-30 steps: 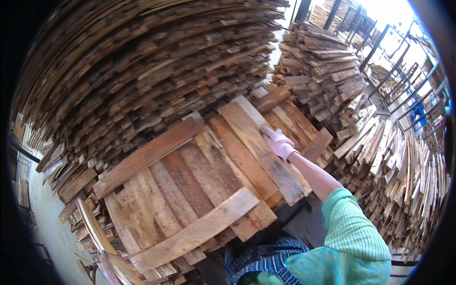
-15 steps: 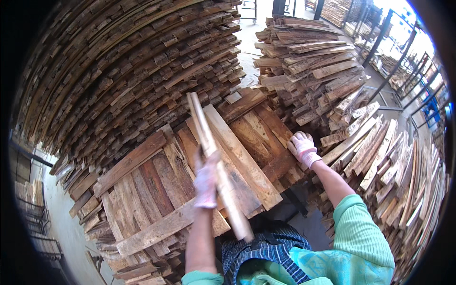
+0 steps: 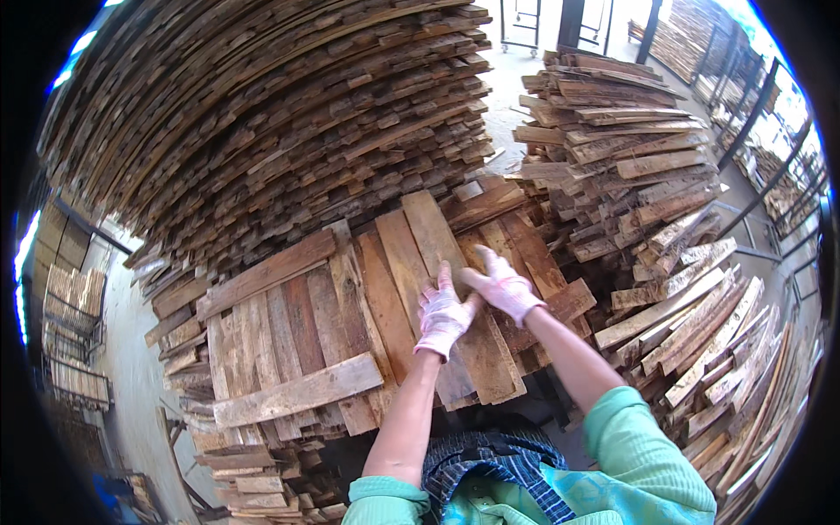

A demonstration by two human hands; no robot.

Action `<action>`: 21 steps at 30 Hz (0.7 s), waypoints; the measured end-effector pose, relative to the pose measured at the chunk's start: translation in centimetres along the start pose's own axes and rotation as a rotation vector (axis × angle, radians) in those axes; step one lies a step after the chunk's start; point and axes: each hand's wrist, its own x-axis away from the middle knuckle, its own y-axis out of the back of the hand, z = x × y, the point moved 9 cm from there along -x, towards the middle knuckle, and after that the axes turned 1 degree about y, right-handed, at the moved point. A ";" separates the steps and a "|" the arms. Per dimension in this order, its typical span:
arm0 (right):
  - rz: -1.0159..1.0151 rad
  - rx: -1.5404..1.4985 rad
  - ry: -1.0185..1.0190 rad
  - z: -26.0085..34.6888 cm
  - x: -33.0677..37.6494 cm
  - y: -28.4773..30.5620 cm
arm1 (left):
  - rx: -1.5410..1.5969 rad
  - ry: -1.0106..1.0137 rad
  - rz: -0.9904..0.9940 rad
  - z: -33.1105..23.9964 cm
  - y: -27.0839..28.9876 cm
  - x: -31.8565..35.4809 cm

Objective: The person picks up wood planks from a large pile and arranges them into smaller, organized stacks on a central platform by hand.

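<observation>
A long pale board (image 3: 427, 229) lies lengthwise across the stack in front of me. Its middle is partly covered by my gloved left hand (image 3: 444, 317), whose fingers point away from me and are spread. My right hand (image 3: 506, 290), in a matching pale pink glove, is close beside it, with fingers stretched toward the left. The two hands meet or nearly meet over the board's right edge. Neither has anything wrapped in its fingers. Left of them, brown boards (image 3: 302, 319) lie side by side, with a crosswise plank (image 3: 297, 391) over their near ends and a darker plank (image 3: 267, 276) over their far ends.
A tall wall of stacked boards (image 3: 289, 114) rises behind on the left. Another stack (image 3: 630, 149) stands at the back right, above a loose pile of narrow strips (image 3: 709, 341). Racks of boards (image 3: 74, 324) are at the far left, beside a strip of grey floor (image 3: 144, 367).
The narrow wooden strip that my left hand was gripping aslant is out of the hand. My right hand has moved left from the stack's right edge to beside my left. The view has shifted.
</observation>
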 end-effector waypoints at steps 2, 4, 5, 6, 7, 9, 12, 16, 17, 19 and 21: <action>0.120 0.056 -0.110 5.4 -0.6 -4.7 | 0.267 -0.146 -0.327 5.0 2.5 0.7; 0.074 0.518 -0.190 5.1 -0.9 -5.9 | 0.101 -0.124 -0.505 5.0 4.3 5.6; 0.087 0.373 -0.162 5.2 -1.3 -6.6 | 0.123 -0.292 -0.576 4.2 5.9 9.1; 0.021 0.473 -0.123 6.5 -0.8 -7.8 | 0.209 -0.414 -0.557 4.4 6.5 12.2; 0.042 0.433 -0.120 6.9 -0.4 -8.0 | 0.241 -0.483 -0.419 3.4 6.2 14.9; 0.050 0.327 -0.002 6.6 -0.5 -7.2 | -0.128 -0.523 -0.321 2.8 3.4 19.5; -0.158 0.160 0.338 3.3 -1.4 -3.6 | -0.281 -0.592 -0.333 3.6 3.5 20.7; -0.089 0.239 0.211 -3.1 -3.3 -0.8 | 0.278 -0.498 -0.323 8.2 1.0 20.0; -0.085 0.359 0.190 -4.7 -3.8 -0.6 | 0.658 -0.436 -0.310 9.9 -0.3 20.2; -0.056 0.356 0.153 -9.7 -5.4 -1.2 | 0.144 -0.510 -0.645 8.3 0.7 21.5; 0.077 0.601 0.230 -13.7 -8.1 -3.5 | -0.130 -0.504 -0.559 7.5 -3.2 19.8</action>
